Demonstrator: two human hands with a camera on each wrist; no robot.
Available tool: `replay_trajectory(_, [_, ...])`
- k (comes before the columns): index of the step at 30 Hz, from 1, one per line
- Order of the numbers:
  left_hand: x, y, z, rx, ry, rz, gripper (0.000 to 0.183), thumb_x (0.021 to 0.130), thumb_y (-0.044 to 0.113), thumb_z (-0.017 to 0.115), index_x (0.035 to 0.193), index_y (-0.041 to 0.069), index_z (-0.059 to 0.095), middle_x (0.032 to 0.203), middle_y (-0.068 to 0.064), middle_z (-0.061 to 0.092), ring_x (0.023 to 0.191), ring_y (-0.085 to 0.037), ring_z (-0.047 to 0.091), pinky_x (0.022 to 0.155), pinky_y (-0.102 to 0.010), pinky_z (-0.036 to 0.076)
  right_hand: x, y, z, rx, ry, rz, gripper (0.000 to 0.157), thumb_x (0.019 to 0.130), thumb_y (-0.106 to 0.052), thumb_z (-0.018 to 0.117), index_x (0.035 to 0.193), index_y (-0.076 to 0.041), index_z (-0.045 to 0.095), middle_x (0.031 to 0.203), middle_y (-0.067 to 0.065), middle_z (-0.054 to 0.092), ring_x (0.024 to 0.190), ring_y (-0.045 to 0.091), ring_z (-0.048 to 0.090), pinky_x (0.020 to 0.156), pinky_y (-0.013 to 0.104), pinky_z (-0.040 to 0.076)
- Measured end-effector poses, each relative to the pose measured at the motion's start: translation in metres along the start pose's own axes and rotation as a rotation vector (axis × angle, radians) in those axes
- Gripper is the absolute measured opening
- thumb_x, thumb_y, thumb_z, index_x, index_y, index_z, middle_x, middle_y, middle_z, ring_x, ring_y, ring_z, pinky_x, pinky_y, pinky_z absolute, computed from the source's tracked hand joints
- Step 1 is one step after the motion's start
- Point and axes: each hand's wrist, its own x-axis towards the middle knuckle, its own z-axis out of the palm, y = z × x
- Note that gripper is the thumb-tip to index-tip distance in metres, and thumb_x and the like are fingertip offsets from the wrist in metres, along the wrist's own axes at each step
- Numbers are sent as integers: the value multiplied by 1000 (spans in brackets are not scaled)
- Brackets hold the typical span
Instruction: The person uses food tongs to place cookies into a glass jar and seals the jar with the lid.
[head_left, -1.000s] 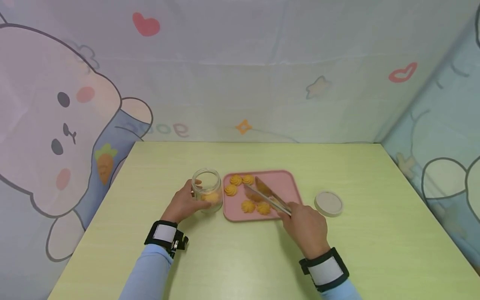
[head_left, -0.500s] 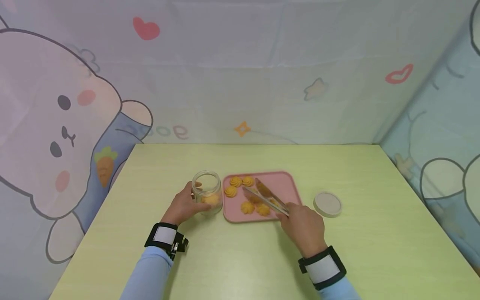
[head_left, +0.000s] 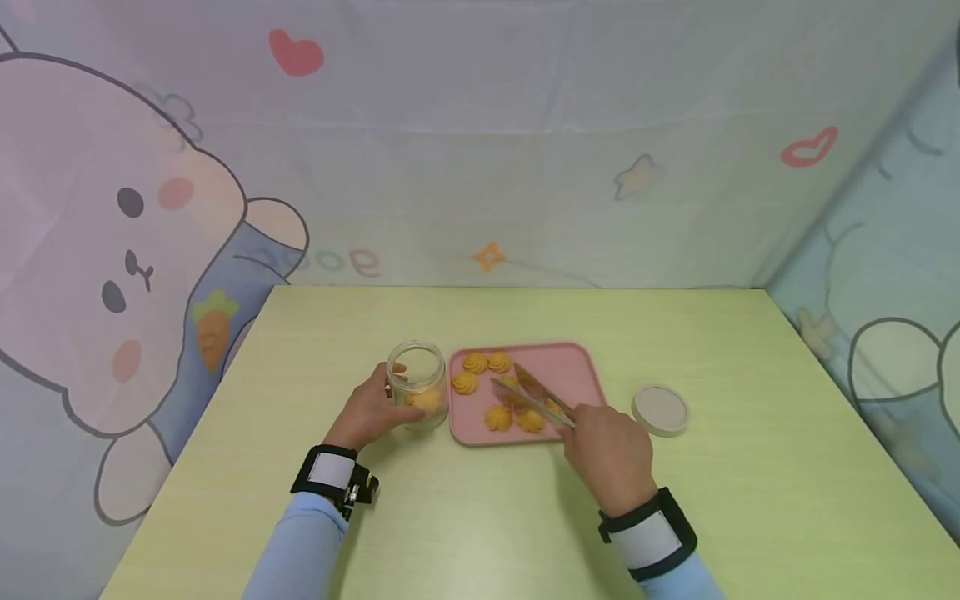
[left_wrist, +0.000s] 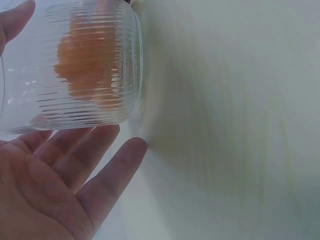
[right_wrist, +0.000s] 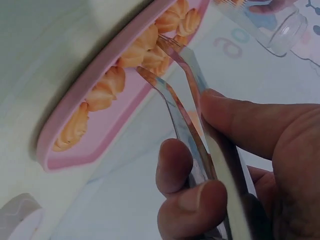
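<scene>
My left hand (head_left: 371, 412) grips a clear ribbed glass jar (head_left: 435, 418), thumb on the near side and fingers round the other. Orange-yellow piped cookies (left_wrist: 90, 60) show in its lower part. My right hand (head_left: 611, 457) pinches metal tongs (right_wrist: 217, 145) between thumb and fingers, their arms spread apart. The tongs reach over a pink tray (head_left: 566, 362) just right of the jar. Several swirled cookies (head_left: 465, 382) lie on it. In the right wrist view the tong tips (right_wrist: 172, 42) straddle part of a cookie in the cluster, and no firm squeeze shows.
A round whitish lid (head_left: 660, 410) lies on the pale yellow-green table (head_left: 712, 500), right of the tray and close to my right hand. Behind the table's far edge hangs a printed cloth backdrop (head_left: 450, 167).
The tong tips have come down slightly toward the cookies on the tray. The left hand stays on the jar, which has not visibly moved.
</scene>
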Motion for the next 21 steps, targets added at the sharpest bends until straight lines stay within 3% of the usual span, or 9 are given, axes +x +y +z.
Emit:
replay_trajectory(7, [1, -1, 1, -3, -4, 9, 84, 77, 40, 86, 145, 11, 44, 144, -21, 56, 133, -39, 54, 100, -52, 51, 8, 2, 3, 62, -80, 47, 27, 87, -29, 79, 78, -6, 69, 54, 2, 52, 46, 18, 50, 39, 33, 36])
replay_trajectory(21, [-2, 3, -2, 7, -5, 4, 84, 78, 39, 86, 145, 10, 44, 144, -22, 56, 133, -40, 54, 100, -53, 50, 8, 11, 1, 63, -38, 47, 26, 89, -32, 77, 86, -8, 71, 57, 5, 55, 48, 20, 51, 40, 33, 35])
